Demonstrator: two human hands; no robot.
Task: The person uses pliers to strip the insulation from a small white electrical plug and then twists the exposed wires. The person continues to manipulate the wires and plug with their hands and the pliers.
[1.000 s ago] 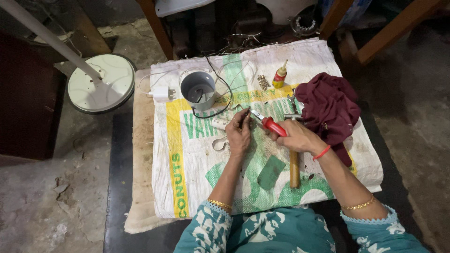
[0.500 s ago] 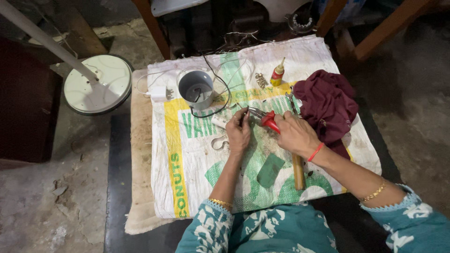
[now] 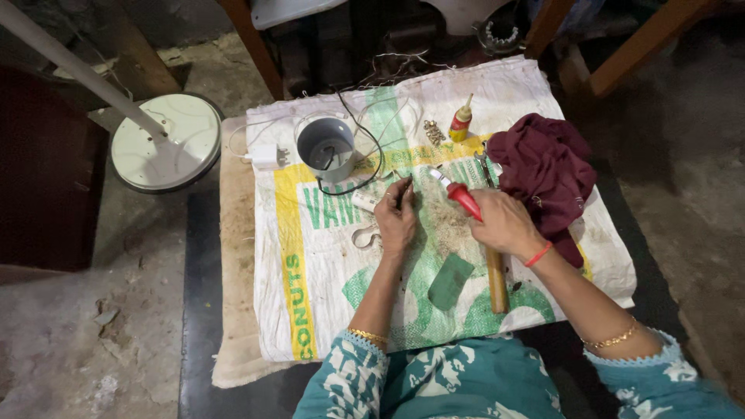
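Red-handled, the tool [image 3: 464, 199] in your right hand [image 3: 503, 223] points up and to the left, its pale tip close to the fingertips of your left hand; your right fingers are wrapped tight around the handle. Your left hand [image 3: 397, 219] rests on the woven sack [image 3: 326, 302] spread over the table, with its fingers pinched together on something thin and dark [image 3: 404, 191]; it is too small for me to say what it is. Both hands work over the middle of the sack, just below a grey metal cup [image 3: 327, 147] that has a black wire [image 3: 371, 147] looping around and into it. A white charger plug [image 3: 264, 156] lies to the left of the cup, near the sack's edge. Beside your right hand a wooden stick [image 3: 496, 281] lies along the sack, partly under your wrist, and a flat green piece [image 3: 450, 281] sits just left of it. A maroon cloth [image 3: 547, 171] is bunched up to the right of your right hand, touching your wrist area. Above it, further up the sack, stand a small yellow bottle with a red cap [image 3: 461, 122] and a little heap of metal bits [image 3: 434, 133]. A bent metal hook [image 3: 365, 237] lies just left of your left hand. Off the table on the left, a round pale stand base [image 3: 164, 142] sits on the floor.
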